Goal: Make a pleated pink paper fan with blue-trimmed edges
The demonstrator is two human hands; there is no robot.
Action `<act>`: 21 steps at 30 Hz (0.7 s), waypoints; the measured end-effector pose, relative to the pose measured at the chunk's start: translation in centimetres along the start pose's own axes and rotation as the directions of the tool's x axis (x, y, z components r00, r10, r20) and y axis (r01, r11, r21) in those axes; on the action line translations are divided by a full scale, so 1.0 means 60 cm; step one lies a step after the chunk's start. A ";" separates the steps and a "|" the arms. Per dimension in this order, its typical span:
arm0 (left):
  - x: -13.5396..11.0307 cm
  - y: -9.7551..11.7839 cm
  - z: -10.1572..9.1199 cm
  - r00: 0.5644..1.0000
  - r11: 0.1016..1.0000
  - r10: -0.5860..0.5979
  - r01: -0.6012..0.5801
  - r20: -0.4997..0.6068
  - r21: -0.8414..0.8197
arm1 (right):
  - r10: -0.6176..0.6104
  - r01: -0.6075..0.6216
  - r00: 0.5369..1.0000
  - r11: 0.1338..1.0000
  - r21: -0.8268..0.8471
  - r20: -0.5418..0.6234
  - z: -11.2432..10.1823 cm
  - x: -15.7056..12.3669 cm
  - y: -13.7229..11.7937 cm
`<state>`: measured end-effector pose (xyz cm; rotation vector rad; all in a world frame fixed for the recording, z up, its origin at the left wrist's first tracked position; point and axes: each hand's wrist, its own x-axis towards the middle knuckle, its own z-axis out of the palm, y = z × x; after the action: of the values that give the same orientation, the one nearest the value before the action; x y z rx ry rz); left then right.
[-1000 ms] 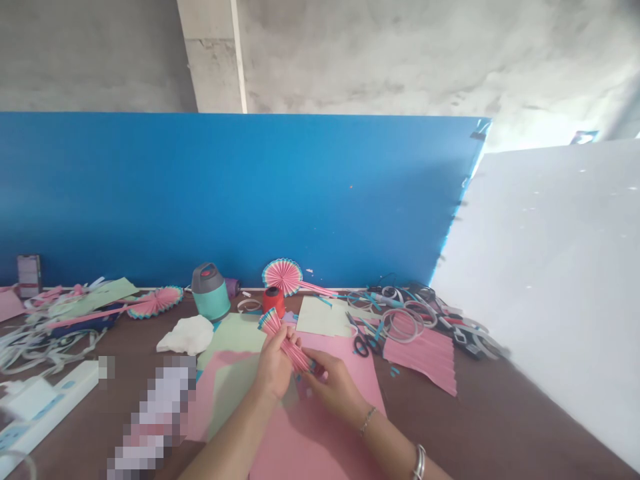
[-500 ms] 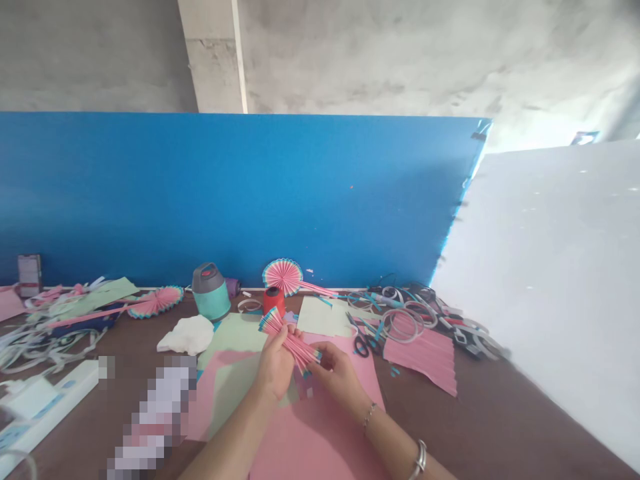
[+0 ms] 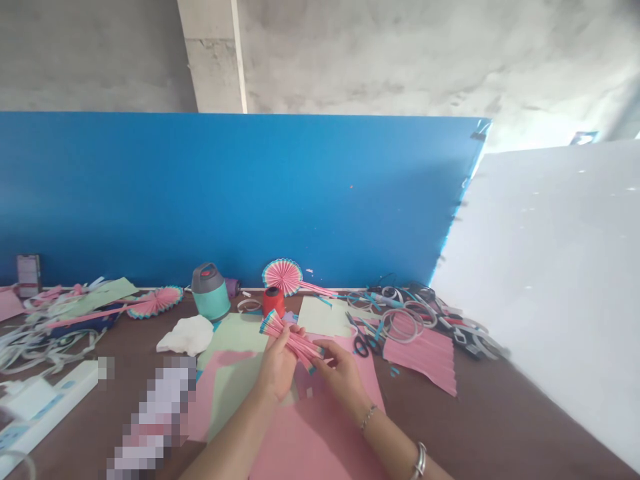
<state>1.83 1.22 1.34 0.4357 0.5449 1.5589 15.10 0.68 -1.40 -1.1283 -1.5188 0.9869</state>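
Observation:
Over the pink paper sheets (image 3: 320, 433) I hold a pleated pink paper fan (image 3: 273, 324) with blue and pale-yellow edges. My left hand (image 3: 281, 363) is closed around its pinched middle, thumb on top. The folds flare out at both ends. At the lower right end, the fingers of my right hand (image 3: 340, 373) pinch the coloured edge of the pleats. My right fingertips partly cover that end. Just behind my left hand stands a red object with a dark top (image 3: 273, 303), perhaps a thread spool.
A finished-looking round paper fan (image 3: 283, 275) leans on the blue partition (image 3: 300, 193). Scissors (image 3: 361, 343), pleated pink paper (image 3: 423, 360) and tangled cables lie right. A teal container (image 3: 211, 297), crumpled white tissue (image 3: 187, 335), another round fan (image 3: 156, 302) and a power strip (image 3: 55, 400) are left.
The right end of the pleated fan has shifted slightly up and right with my right fingers, and its folds are spread a little differently. My left hand keeps its hold.

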 end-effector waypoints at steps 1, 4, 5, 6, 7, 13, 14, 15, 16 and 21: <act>-0.001 0.001 0.001 1.000 1.000 -0.001 0.001 -0.002 -0.010 | 0.002 -0.002 1.000 1.000 0.005 0.003 0.000 0.000 0.001; -0.002 0.003 0.005 1.000 0.999 0.007 -0.008 -0.005 -0.042 | 0.006 -0.007 1.000 1.000 -0.017 -0.001 0.000 0.000 0.002; -0.002 0.004 0.005 1.000 0.999 0.010 -0.010 -0.002 -0.052 | -0.011 0.011 1.000 0.999 -0.041 0.002 -0.001 0.000 0.002; -0.001 0.004 0.005 1.000 0.998 0.012 -0.012 0.003 -0.062 | -0.045 0.046 0.999 0.996 -0.077 0.013 -0.002 -0.001 0.001; 0.000 0.003 0.004 1.000 0.997 0.018 -0.017 0.007 -0.069 | -0.093 0.097 0.995 0.988 -0.122 0.034 -0.003 -0.001 0.000; 0.006 -0.003 -0.005 0.998 0.993 0.059 -0.057 0.018 -0.100 | -0.353 0.359 0.931 0.847 -0.392 0.089 -0.006 -0.006 -0.004; 0.006 -0.004 -0.006 0.998 0.994 0.059 -0.057 0.020 -0.099 | -0.366 0.363 0.927 0.827 -0.430 0.079 -0.005 -0.007 -0.004; 0.006 -0.005 -0.006 0.998 0.994 0.057 -0.055 0.022 -0.096 | -0.373 0.361 0.925 0.809 -0.463 0.070 -0.004 -0.007 -0.004; 0.005 -0.006 -0.006 0.998 0.994 0.054 -0.052 0.023 -0.093 | -0.377 0.357 0.924 0.796 -0.489 0.061 -0.004 -0.007 -0.005; 0.003 -0.010 -0.005 1.000 0.997 0.011 -0.010 0.012 -0.082 | -0.420 0.358 0.907 0.748 -0.559 0.018 -0.002 -0.005 -0.006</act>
<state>2.12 1.40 0.76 0.3862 0.4680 1.5819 15.21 0.30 -1.12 -1.1520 -1.9112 0.1820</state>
